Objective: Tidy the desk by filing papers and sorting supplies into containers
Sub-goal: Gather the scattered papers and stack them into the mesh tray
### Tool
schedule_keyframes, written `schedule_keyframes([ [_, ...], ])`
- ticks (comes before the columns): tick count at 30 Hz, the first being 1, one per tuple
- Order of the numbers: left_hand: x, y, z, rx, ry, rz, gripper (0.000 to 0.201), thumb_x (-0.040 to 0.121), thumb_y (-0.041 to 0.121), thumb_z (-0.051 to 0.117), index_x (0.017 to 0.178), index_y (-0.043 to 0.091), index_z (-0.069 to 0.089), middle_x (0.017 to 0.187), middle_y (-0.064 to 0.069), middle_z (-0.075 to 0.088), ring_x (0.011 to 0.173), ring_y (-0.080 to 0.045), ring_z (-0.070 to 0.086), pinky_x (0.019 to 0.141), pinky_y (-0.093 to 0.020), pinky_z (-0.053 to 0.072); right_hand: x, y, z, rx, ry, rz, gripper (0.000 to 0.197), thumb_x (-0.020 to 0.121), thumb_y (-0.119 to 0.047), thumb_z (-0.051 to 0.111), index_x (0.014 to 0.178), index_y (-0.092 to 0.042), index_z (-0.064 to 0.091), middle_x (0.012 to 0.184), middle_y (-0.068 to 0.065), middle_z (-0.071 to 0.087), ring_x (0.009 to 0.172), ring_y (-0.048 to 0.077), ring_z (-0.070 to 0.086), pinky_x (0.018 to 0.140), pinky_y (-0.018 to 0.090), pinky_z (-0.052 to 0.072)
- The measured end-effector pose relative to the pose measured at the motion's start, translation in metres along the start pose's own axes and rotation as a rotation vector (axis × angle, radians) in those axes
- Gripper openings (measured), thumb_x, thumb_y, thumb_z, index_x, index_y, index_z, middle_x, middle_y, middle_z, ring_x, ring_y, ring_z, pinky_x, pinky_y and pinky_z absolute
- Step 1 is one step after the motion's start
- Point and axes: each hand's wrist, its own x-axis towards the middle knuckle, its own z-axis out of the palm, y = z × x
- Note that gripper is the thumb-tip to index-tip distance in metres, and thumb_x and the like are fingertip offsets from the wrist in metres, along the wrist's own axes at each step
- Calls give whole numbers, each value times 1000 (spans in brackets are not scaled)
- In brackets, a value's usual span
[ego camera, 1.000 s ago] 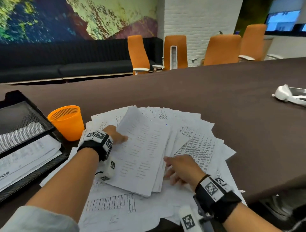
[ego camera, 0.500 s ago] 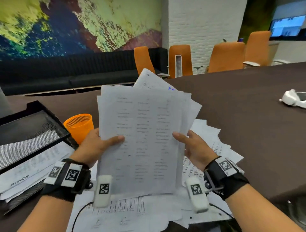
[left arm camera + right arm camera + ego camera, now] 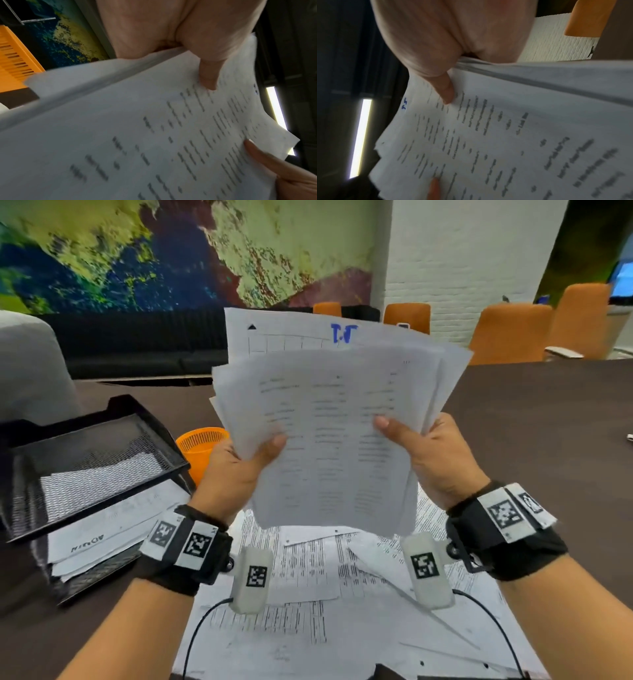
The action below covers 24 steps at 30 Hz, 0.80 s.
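— How are your arms placed?

— Both forearms reach forward over the dark table [image 3: 534,419], wrists bent up. My left hand [image 3: 236,474] and my right hand [image 3: 438,460] are raised in front of me, at nearly the same height.

— And what do they hold?

— A stack of papers [image 3: 329,440], held upright and clear of the table. The left hand grips its left edge: the thumb [image 3: 208,75] presses on the front sheet and the other fingers are behind, where I cannot see them. The right hand grips the right edge in the same way, thumb [image 3: 446,92] on the front. The sheets are not aligned; one with blue writing stands higher at the back.

— What else is near?

— More loose papers [image 3: 342,594] lie flat on the table under my wrists. To the left stands a black mesh tray [image 3: 89,460] with papers in its lower level. Just beside it, behind my left hand, is an orange cup [image 3: 198,450].
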Motion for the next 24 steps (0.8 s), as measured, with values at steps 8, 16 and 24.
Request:
schedule_keyframes([
  [8, -13, -25, -13, 5, -9, -27, 57, 52, 53, 89, 101, 28, 74, 109, 0, 74, 101, -16, 70, 77, -25, 56, -8, 17, -13, -105, -109, 63, 41, 73, -13, 81, 112, -5, 68, 111, 12, 73, 105, 30, 69, 92, 46, 55],
  [16, -6, -22, -10, 32, -100, -89, 49, 58, 54, 86, 103, 35, 74, 115, -2, 72, 108, -22, 68, 82, -32, 57, -6, 37, -17, -206, -128, 152, 27, 83, -9, 73, 110, -10, 70, 109, 8, 74, 101, 27, 71, 92, 53, 54],
  [24, -14, -31, -10, 63, -52, -139, 37, 78, 27, 77, 113, 22, 66, 116, -4, 72, 108, -23, 68, 85, -39, 58, -9, 50, -16, -164, -99, 181, 26, 82, -15, 74, 108, -12, 71, 107, 5, 75, 99, 25, 72, 83, 42, 59],
])
